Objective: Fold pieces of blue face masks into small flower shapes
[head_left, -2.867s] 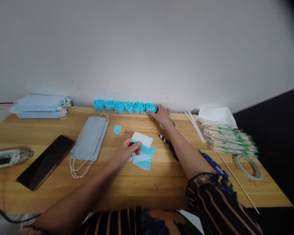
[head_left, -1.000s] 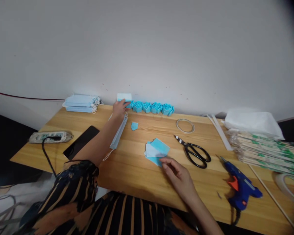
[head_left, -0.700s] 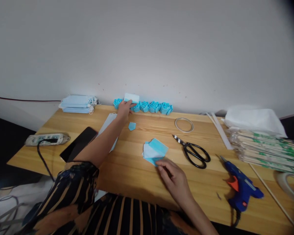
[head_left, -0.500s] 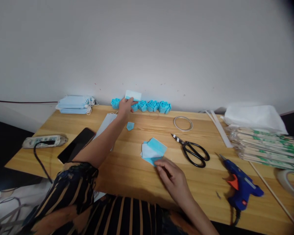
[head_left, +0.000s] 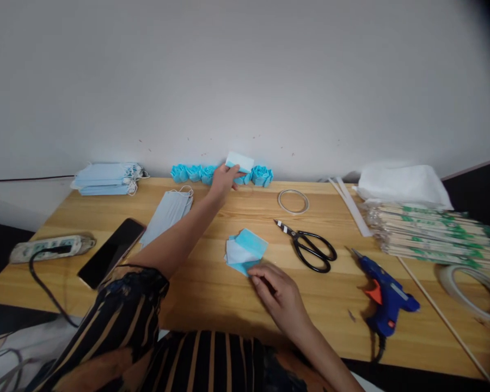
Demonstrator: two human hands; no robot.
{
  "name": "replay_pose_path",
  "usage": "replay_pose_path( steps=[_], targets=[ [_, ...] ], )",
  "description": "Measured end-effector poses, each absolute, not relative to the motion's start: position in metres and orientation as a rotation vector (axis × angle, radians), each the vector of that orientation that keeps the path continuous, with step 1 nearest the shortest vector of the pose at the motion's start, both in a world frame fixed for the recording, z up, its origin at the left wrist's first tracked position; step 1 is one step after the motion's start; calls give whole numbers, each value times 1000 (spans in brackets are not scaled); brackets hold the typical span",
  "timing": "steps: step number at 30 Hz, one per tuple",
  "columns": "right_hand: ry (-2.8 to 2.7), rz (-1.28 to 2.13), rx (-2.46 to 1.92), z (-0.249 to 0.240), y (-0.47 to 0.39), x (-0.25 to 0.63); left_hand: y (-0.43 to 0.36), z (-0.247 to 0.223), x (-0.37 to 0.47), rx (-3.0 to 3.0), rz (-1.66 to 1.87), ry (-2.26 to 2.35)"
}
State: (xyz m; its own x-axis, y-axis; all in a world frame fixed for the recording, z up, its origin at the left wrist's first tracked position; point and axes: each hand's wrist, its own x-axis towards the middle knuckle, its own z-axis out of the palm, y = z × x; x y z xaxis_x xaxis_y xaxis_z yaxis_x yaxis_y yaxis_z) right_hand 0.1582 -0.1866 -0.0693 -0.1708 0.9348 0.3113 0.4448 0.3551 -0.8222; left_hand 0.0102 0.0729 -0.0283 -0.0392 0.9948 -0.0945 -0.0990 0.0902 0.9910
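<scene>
My left hand (head_left: 224,182) reaches to the back of the table, its fingers closed on a flat light-blue and white mask-fabric piece (head_left: 240,161). It is in front of a row of blue fabric flowers (head_left: 262,176) and hides the middle of the row. Nearer to me, a small pile of cut blue and white fabric pieces (head_left: 247,247) lies on the wood. My right hand (head_left: 281,296) rests at the pile's near corner, thumb and fingertips pinched on a blue edge. Right of the pile are black-handled scissors (head_left: 314,250).
Left are stacked face masks (head_left: 104,178), more masks (head_left: 167,215), a phone (head_left: 111,253) and a power strip (head_left: 53,247). Right are a tape ring (head_left: 293,201), white strips (head_left: 351,209), a blue glue gun (head_left: 386,294), bagged sticks (head_left: 433,234), a loose stick (head_left: 441,316) and a tape roll (head_left: 449,280).
My left hand has moved right along the flower row with the fabric piece. The view has shifted right. A small blue cut piece seen before is out of sight. My right hand stays at the pile.
</scene>
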Motion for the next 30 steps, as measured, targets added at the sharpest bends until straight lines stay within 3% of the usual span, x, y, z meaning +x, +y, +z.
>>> replay_pose_path(
  steps=[16,22,26,30],
  targets=[
    [-1723,758,-1211,-70,-186,159,86,-64,30,992,1260,1072],
    [-1474,901,-1324,-26,-189,157,81,-47,9,974,1259,1012],
    [-1449,1034,-1282,5,-141,152,90,-28,-36,978,1516,1018],
    [-1499,1017,-1337,-14,-48,143,100,-17,-93,892,1692,1139]
  ],
)
